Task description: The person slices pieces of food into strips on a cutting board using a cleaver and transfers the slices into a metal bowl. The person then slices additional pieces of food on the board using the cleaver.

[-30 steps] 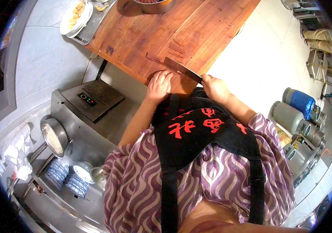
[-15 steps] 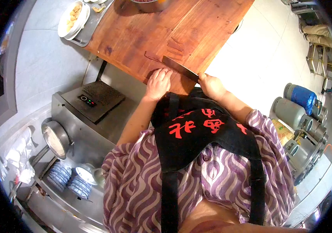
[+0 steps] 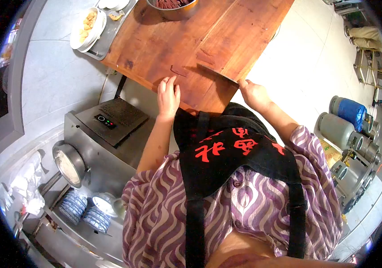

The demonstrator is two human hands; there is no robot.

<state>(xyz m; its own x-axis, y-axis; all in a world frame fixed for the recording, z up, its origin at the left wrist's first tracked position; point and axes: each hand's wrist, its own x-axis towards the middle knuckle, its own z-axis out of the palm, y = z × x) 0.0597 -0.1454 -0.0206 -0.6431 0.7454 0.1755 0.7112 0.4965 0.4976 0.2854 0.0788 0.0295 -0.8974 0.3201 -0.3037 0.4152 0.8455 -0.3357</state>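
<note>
My right hand (image 3: 254,94) grips the handle of a cleaver (image 3: 218,73), whose blade is seen nearly edge-on, pointing left over the wooden table (image 3: 155,49). My left hand (image 3: 168,97) is at the table's near edge with its fingers stretched forward and nothing visible in them. Just beyond its fingertips lies a thin dark strip of meat (image 3: 180,71); whether they touch it is unclear. A few reddish-brown meat slices (image 3: 205,57) lie on the wood past the blade. At the far side stands a metal bowl (image 3: 180,13) of dark red meat pieces.
A tray (image 3: 106,42) with white dishes of yellowish food (image 3: 87,27) sits at the table's left. Below is a steel unit with a dark control-panel plate (image 3: 119,118), plus stacked bowls (image 3: 74,203). Gas cylinders (image 3: 334,129) stand at right; another person's legs (image 3: 367,38) show behind.
My left hand has moved left, away from the cleaver, and its fingers have straightened. My right hand has shifted the cleaver slightly right, turning the blade more edge-on.
</note>
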